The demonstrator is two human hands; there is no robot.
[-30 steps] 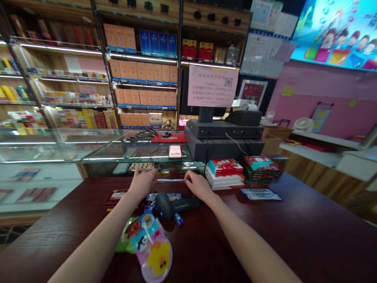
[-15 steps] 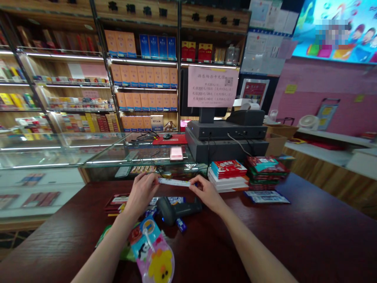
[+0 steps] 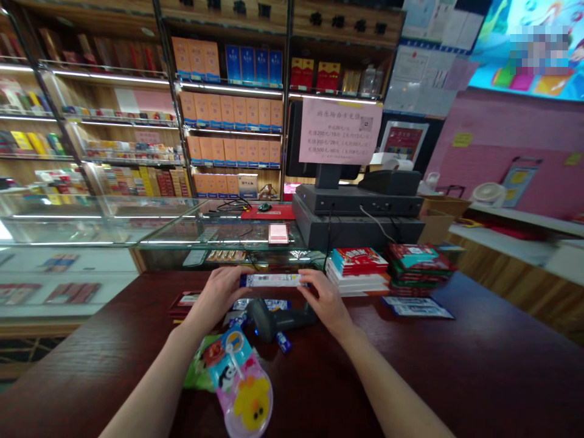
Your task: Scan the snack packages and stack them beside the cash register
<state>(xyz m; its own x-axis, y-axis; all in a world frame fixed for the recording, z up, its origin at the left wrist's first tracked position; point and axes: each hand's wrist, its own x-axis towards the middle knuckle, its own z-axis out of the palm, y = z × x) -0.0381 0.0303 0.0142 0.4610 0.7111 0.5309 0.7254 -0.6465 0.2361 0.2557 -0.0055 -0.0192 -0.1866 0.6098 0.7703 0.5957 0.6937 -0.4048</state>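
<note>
A narrow blue-and-white packet (image 3: pixel 271 280) is stretched level between my two hands, above the dark wooden table. My left hand (image 3: pixel 223 289) pinches its left end, and my right hand (image 3: pixel 322 295) grips the right end. Just below it lies a black barcode scanner (image 3: pixel 278 322) with a small blue light. Around the scanner are a small blue wrapped piece (image 3: pixel 283 342) and another blue-and-white packet (image 3: pixel 269 304), partly covered. Nearer me, beside my left forearm, lies a colourful pack with a yellow chick (image 3: pixel 250 401), overlapping a green bag (image 3: pixel 201 368).
Stacked red-and-white boxes (image 3: pixel 358 271) and dark red packs (image 3: pixel 420 267) stand right of my hands. A flat blue packet (image 3: pixel 417 306) lies in front of them. Behind are a cash register (image 3: pixel 360 222), a glass counter (image 3: pixel 219 234) and shelves of boxed goods.
The packet has turned so its broad printed side faces me more and shows larger. Both hands still hold its ends. The whole view has shifted slightly.
</note>
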